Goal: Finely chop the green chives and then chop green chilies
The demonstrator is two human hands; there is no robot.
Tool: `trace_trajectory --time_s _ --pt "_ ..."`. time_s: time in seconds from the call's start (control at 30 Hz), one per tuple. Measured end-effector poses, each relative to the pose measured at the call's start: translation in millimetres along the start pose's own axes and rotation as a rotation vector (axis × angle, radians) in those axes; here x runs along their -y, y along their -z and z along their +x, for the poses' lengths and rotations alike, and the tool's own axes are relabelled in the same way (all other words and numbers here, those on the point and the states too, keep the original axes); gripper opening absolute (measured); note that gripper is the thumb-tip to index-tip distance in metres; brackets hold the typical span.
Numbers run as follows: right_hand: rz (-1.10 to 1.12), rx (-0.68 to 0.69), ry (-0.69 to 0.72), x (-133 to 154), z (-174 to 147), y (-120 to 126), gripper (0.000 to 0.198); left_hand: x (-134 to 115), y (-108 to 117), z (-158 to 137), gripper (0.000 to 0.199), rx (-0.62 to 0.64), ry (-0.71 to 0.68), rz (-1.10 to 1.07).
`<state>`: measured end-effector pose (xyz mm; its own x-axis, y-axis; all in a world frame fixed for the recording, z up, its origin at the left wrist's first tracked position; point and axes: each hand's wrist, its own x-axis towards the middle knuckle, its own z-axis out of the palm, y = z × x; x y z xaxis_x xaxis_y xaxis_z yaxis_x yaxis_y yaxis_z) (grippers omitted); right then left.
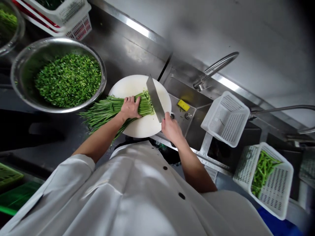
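Observation:
A thick bunch of garlic chives (108, 106) lies across a round white cutting board (140, 127), its leafy ends hanging over the left side. My left hand (131, 108) is on top of the bunch, fingers over the far side and thumb on the near side, holding it down. In my right hand (170, 126) is the handle of a cleaver (155, 100). Its broad blade stands just right of the cut pale ends, tip pointing away from me. Small green bits lie beside the blade.
A steel bowl (18, 80) of chopped greens (70, 82) stands left of the board. Right are a sink (194, 131), yellow sponge (183, 105), faucet (216, 67), white basket (226, 118) and another basket (283, 183) with green beans (263, 172). Stacked baskets (78, 28) sit at the upper left.

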<state>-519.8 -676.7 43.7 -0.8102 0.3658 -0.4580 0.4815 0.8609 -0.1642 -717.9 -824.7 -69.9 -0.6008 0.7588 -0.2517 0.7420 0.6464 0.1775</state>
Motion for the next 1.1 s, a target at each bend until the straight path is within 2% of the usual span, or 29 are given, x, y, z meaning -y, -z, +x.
trace_trajectory --time_s 0.13,0.27,0.37,0.47,0.6,0.67,0.77,0.87,0.93,1.1 --pt "-0.032 0.070 -0.029 4.1 -22.9 -2.1 0.034 -0.5 -1.2 -10.1 0.123 -0.001 -0.023 -0.009" --pt "-0.039 0.137 -0.030 12.9 -25.4 -9.7 0.032 -0.9 0.2 -11.5 0.123 0.007 -0.022 -0.004" --pt "-0.038 0.195 -0.036 19.8 -19.7 -7.0 0.030 -1.8 1.2 -9.9 0.123 0.018 -0.020 0.018" --pt "-0.041 0.247 -0.023 24.5 -9.5 7.6 0.029 -2.3 0.6 -9.3 0.123 0.030 -0.012 0.025" --pt "-0.015 0.296 -0.001 27.6 17.5 21.5 0.028 -2.2 -1.0 -9.5 0.122 0.055 -0.021 -0.004" --pt "0.012 0.286 -0.001 29.3 36.3 12.1 0.030 -2.5 -1.0 -9.3 0.122 0.066 -0.024 -0.009" --pt "0.030 0.225 -0.030 32.3 61.3 -18.6 0.033 -3.6 0.6 -9.2 0.123 0.067 -0.024 -0.020" --pt "0.022 0.175 -0.050 33.2 71.5 -38.4 0.036 -4.6 2.4 -9.7 0.123 0.071 -0.014 -0.040" --pt "0.006 0.147 -0.039 32.0 65.9 -34.0 0.037 -4.7 2.9 -10.2 0.125 0.068 -0.006 -0.039" --pt "-0.021 0.132 -0.038 26.3 20.3 5.7 0.031 -3.7 1.8 -10.5 0.128 0.029 -0.012 -0.030"
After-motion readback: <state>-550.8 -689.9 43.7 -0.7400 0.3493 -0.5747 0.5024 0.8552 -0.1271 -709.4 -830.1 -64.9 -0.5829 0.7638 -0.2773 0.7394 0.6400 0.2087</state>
